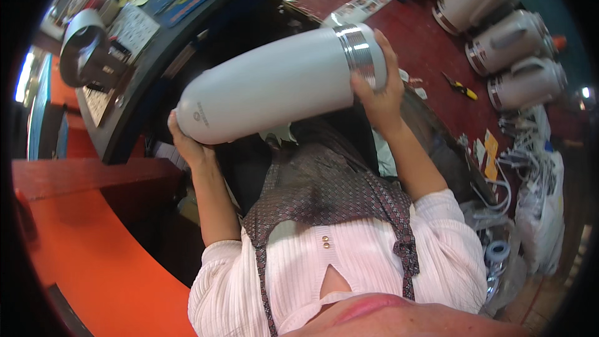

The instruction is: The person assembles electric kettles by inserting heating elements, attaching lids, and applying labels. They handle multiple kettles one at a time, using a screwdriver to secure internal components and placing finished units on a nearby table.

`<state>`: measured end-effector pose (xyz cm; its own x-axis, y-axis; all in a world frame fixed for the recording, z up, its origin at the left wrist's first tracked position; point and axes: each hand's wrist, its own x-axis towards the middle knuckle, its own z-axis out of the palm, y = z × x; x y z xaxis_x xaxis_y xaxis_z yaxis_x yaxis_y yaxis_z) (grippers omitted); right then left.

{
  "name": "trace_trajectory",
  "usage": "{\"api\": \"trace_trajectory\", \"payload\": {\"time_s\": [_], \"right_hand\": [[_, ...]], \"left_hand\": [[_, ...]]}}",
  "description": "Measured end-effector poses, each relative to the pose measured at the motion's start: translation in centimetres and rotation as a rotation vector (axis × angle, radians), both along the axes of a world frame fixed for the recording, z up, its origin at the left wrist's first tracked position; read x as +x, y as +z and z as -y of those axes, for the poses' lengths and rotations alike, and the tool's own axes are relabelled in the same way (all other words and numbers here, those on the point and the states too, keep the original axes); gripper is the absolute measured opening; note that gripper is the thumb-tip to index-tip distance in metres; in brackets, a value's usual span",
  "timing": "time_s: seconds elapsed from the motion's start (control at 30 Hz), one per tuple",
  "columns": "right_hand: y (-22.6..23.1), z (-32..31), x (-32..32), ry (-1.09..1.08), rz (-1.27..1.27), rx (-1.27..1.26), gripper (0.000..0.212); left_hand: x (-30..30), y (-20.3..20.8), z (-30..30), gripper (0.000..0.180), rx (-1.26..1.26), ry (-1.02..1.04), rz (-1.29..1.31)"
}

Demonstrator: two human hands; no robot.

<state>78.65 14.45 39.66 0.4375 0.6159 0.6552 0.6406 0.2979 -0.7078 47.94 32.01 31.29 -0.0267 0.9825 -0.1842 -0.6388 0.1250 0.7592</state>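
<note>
A large pale grey thermos jug body (268, 84) lies tilted across the front of me, held up in the air between both hands. Its narrow end points left and its wide end, circled by a shiny silver band (355, 51), points up to the right. No handle shows on the side turned toward me. My left hand (189, 145) cups the narrow end, its fingers partly hidden behind it. Around the wide end is my right hand (382, 90), thumb near the silver band and fingers over the rim.
Several finished-looking grey thermos jugs with handles (521, 40) stand on the red table (430, 56) at right, near a yellow-and-black hand tool (460, 86). Plastic bags of grey parts (540, 193) lie beyond. A dark desk (112, 134) and an orange surface (106, 249) border my left.
</note>
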Motion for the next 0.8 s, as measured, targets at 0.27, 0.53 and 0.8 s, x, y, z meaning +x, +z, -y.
{"api": "trace_trajectory", "payload": {"time_s": [0.27, 0.53, 0.8], "right_hand": [[1.3, 1.6, 3.7, 0.251, -0.308, -0.162, 0.078], [1.5, -1.4, 4.4, 0.347, -0.367, 0.094, 0.079], [0.6, 3.6, 2.1, 0.017, 0.264, 0.26, 0.049]], "left_hand": [[0.9, 2.0, -0.5, 0.043, 0.105, -0.037, 0.104], [1.1, 2.1, -0.3, 0.047, 0.126, -0.058, 0.142], [2.3, 2.1, 1.1, 0.047, -0.034, -0.148, 0.121]]}}
